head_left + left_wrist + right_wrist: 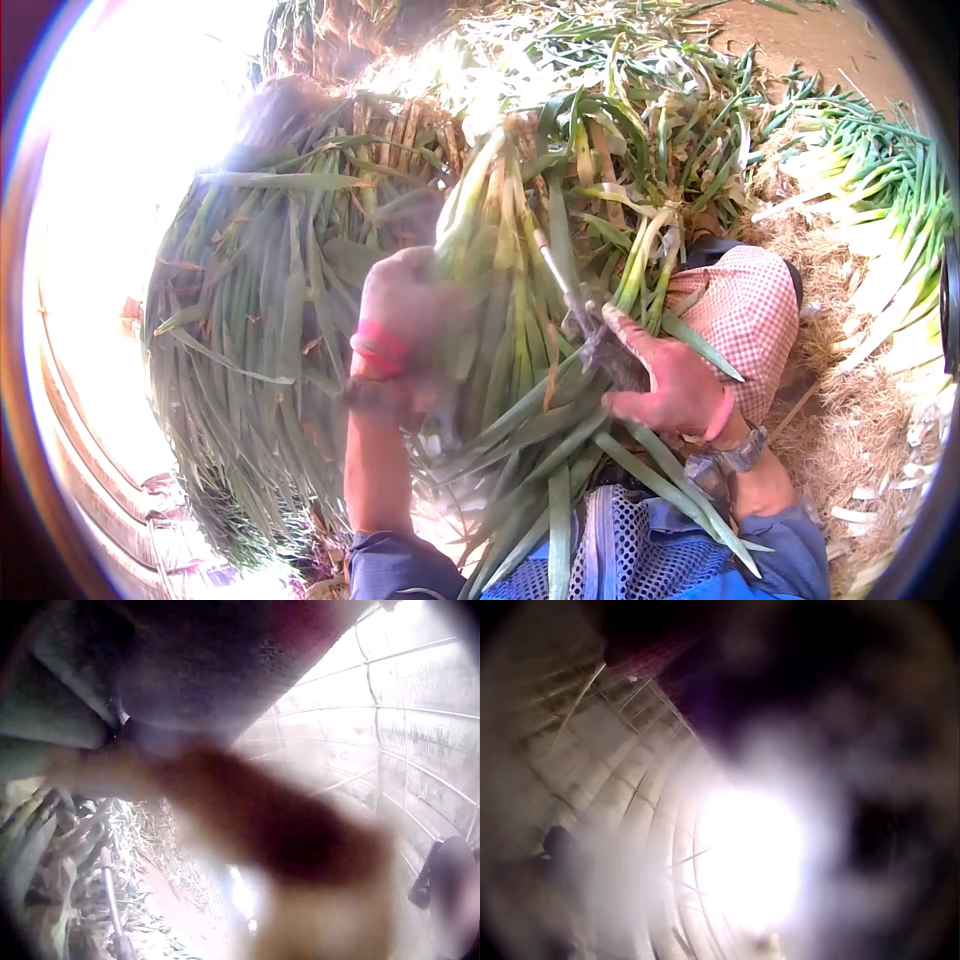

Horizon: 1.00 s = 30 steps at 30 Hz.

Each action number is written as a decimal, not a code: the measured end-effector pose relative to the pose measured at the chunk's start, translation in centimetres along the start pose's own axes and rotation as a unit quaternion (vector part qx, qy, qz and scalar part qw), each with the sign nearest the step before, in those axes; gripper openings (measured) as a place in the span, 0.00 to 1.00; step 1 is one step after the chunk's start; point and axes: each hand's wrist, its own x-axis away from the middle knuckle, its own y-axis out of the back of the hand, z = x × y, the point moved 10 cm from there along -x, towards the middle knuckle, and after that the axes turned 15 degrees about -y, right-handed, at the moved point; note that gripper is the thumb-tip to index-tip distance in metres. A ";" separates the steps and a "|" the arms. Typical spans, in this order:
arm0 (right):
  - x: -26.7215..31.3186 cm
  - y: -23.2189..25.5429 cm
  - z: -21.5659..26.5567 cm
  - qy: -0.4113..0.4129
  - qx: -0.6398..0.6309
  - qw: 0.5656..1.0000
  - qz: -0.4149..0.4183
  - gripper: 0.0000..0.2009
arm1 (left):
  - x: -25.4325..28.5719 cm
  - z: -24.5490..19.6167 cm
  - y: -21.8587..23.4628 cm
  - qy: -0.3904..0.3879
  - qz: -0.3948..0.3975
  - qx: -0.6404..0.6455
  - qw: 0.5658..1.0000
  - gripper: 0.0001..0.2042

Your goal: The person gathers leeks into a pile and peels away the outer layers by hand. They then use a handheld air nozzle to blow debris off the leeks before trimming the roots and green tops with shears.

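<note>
My left hand [397, 290], blurred and with a pink band at the wrist, grips a bunch of green onions [515, 250] by the side of its pale stalks. The long green leaves hang down toward my lap. My right hand [675, 385] holds an air blow gun [610, 358] with a dark body. Its thin metal nozzle [562, 275] points up along the stalks; in the left wrist view the nozzle [111, 896] shows over scattered leaves. A blurred forearm fills the middle of that view. Glare and dark blur hide the hand's work in the right wrist view.
A large heap of green onions [270, 290] stands on the left. Stripped leaves [640, 70] litter the far side. More onions [885, 190] lie at right beside dry, root-like litter [800, 290]. A checked-cloth knee [745, 310] is close to my right hand. A ribbed wall [390, 720] rises behind.
</note>
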 end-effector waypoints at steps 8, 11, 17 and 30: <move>1.6 1.2 0.8 0.012 -0.038 0.999 -0.011 0.48 | -0.5 -4.2 -1.9 -0.046 0.002 0.204 0.978 0.45; 1.9 0.7 0.8 0.029 -0.063 0.998 0.003 0.48 | -0.1 -3.0 -4.1 0.032 0.044 0.141 0.989 0.45; 1.5 -1.2 -0.9 0.065 -0.070 0.995 0.008 0.50 | 0.2 4.8 -7.8 0.075 0.080 0.215 0.970 0.44; 0.5 0.2 -3.2 -0.038 0.017 0.998 -0.040 0.50 | 9.6 -3.4 -17.8 -0.055 0.241 -0.094 0.964 0.41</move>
